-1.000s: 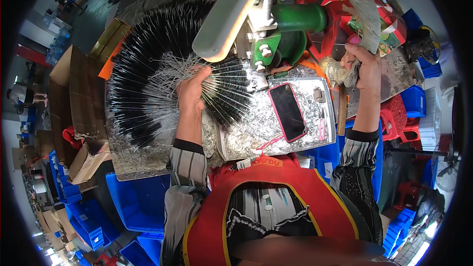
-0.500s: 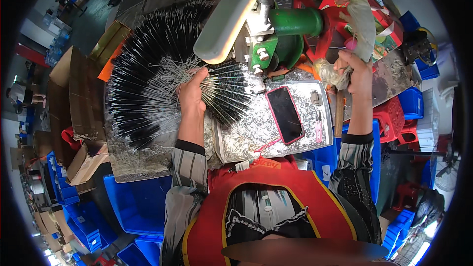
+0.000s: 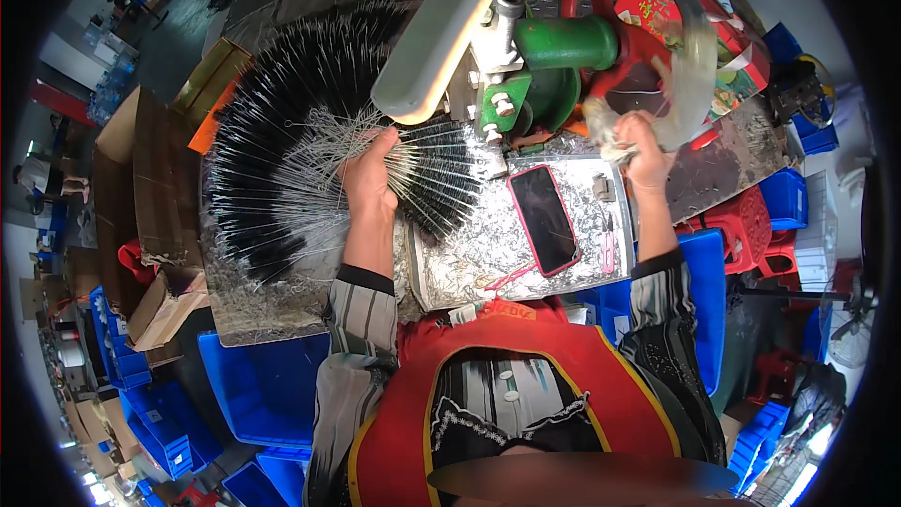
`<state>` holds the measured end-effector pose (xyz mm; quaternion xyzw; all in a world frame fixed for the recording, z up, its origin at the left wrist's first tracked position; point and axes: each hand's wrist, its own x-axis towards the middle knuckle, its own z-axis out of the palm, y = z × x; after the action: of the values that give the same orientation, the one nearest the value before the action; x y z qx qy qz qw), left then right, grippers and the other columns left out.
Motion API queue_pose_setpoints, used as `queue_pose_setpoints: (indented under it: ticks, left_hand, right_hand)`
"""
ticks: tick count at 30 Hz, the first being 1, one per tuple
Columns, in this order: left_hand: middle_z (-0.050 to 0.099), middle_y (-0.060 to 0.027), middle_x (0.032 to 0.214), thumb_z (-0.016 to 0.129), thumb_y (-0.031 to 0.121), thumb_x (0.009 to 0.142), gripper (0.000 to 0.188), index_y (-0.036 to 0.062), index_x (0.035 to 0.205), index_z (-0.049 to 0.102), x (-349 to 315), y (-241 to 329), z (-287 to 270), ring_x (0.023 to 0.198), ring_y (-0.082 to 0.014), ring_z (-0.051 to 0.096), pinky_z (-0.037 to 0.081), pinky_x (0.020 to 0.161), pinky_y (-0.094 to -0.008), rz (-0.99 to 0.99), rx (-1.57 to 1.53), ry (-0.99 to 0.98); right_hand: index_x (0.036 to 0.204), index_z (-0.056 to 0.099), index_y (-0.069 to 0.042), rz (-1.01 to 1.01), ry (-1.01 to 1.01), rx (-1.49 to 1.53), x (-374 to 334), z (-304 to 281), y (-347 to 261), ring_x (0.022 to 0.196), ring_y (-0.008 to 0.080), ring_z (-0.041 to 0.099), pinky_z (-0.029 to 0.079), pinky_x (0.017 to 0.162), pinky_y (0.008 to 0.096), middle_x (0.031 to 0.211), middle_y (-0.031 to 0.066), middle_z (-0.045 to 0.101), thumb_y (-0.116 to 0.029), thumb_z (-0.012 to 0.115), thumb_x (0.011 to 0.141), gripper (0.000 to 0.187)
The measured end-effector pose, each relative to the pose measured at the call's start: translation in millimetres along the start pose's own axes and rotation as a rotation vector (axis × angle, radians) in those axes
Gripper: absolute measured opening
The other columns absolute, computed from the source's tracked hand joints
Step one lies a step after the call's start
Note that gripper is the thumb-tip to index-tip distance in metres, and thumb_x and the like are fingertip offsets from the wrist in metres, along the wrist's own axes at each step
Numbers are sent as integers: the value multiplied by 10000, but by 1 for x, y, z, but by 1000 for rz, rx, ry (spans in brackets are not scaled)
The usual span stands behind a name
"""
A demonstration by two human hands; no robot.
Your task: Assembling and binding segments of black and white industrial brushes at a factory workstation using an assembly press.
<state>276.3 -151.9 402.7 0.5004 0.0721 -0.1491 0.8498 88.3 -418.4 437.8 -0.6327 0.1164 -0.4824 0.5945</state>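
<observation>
My left hand (image 3: 368,174) is closed on a fanned bunch of thin wire brushes with black bristles (image 3: 441,178), their tips pointing right toward a green and grey machine (image 3: 507,66). A large fan-shaped heap of the same black brushes (image 3: 282,131) lies left of that hand. My right hand (image 3: 641,145) grips the cloth-wrapped handle on the machine's red crank wheel (image 3: 648,28), which looks blurred. A dark phone in a red case (image 3: 543,219) lies on the shiny metal-covered work surface (image 3: 479,253) between my hands.
Cardboard boxes (image 3: 150,169) stand at the left. Blue plastic crates (image 3: 253,385) sit below the bench and at the lower left. Red plastic stools (image 3: 751,225) and more blue bins (image 3: 784,197) are at the right. I wear a red apron (image 3: 516,385).
My right hand has moved left and down with the crank handle, and the red wheel has turned. My left hand stays on the brush bunch, shifted slightly toward the machine.
</observation>
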Motion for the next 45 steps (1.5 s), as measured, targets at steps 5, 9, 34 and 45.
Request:
queue_pose_setpoints:
  ticks: [5,9,34,45]
  left_hand:
    - [625,-99,872,641,25,724,251,-19,960,567,-2,14,-14,773,-155,588,478,699,-271,-293,63,-301]
    - [622,-145,910,587,-3,758,278,-52,1024,520,-4,13,-23,725,-151,597,502,647,-230,-227,83,-339]
    - [619,-165,901,594,-34,732,290,-52,1011,517,-5,-5,-18,732,-167,588,475,605,-229,-159,-109,-155]
    - [627,-161,863,602,-29,727,234,-53,953,548,-3,-6,-15,671,-157,575,478,589,-238,-144,-87,-147]
  right_hand:
    - [691,563,33,163,8,79,7,-11,-5,509,140,517,413,474,251,581,81,545,-14,581,713,54]
    - [550,485,5,356,94,-134,19,8,-49,446,195,461,404,520,305,482,91,451,-73,560,718,200]
    - [702,583,2,371,66,-52,26,-5,-44,432,154,508,401,409,269,557,83,555,-57,633,670,83]
    - [701,568,15,113,38,6,9,-3,-13,440,142,487,390,430,259,576,74,549,-91,636,682,127]
